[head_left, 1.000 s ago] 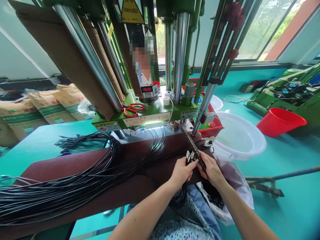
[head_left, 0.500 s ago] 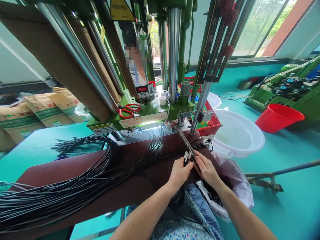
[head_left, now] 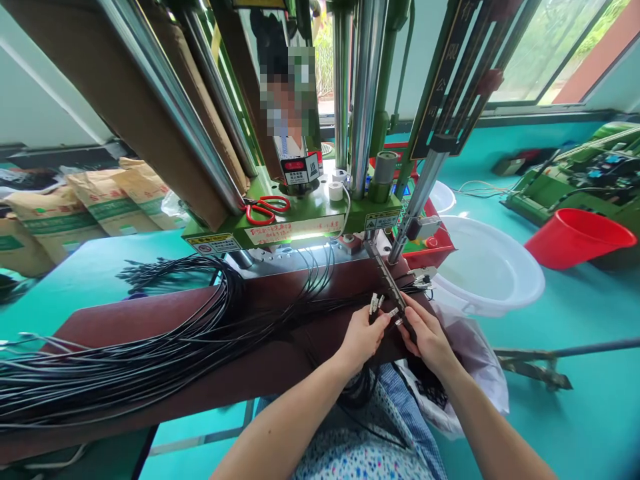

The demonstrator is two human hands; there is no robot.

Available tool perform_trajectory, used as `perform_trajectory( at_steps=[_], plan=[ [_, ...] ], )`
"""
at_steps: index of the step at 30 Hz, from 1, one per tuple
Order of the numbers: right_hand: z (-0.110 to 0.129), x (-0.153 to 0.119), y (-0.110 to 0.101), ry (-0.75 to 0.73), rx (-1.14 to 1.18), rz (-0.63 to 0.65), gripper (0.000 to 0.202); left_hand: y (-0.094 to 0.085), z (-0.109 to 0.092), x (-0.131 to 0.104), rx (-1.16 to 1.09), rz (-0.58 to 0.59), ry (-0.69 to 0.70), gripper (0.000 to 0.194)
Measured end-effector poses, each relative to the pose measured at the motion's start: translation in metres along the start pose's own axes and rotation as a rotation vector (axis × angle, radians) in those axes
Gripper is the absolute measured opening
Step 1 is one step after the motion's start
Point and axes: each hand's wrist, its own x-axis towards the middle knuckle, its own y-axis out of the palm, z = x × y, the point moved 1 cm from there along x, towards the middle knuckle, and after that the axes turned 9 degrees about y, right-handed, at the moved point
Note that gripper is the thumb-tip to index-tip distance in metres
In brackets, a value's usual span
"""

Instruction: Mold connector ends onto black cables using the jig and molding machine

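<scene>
My left hand [head_left: 364,339] is closed around several black cables whose silvery metal connectors [head_left: 375,304] stick up above the fingers. Between its thumb and forefinger, one connector [head_left: 393,313] points toward a long, narrow metal bar [head_left: 387,275]. My right hand [head_left: 429,335] grips the near end of that bar, thumb on top. The bar slants away from me, its far end near the foot of the press. Small notches or fittings run along its length. Whether the pinched connector touches the bar, I cannot tell.
A green press [head_left: 300,220] stands ahead, with red-handled scissors [head_left: 267,209] on it. A thick bundle of black cables [head_left: 150,373] crosses the brown table [head_left: 240,383]. To the right are a white basin [head_left: 487,267], a red bucket [head_left: 575,240] and a lined container [head_left: 475,373].
My hands have drawn slightly apart, and a connector now shows separately between my left fingers beside the bar. The view has shifted, so the scene sits a little further right.
</scene>
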Motion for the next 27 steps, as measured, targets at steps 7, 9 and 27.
perform_trajectory(
  at_steps=[7,9,27],
  plan=[
    [0.001,0.0,-0.001,0.007,-0.094,0.027,0.062,-0.002,0.001,0.0,0.008,-0.04,0.004,0.03],
    [-0.002,0.0,-0.001,-0.029,-0.176,0.024,0.062,-0.003,0.001,-0.001,-0.008,-0.056,-0.004,0.032],
    [-0.005,0.006,-0.009,0.035,-0.092,0.136,0.057,-0.016,-0.007,-0.001,-0.168,0.127,-0.152,0.044]
  ],
)
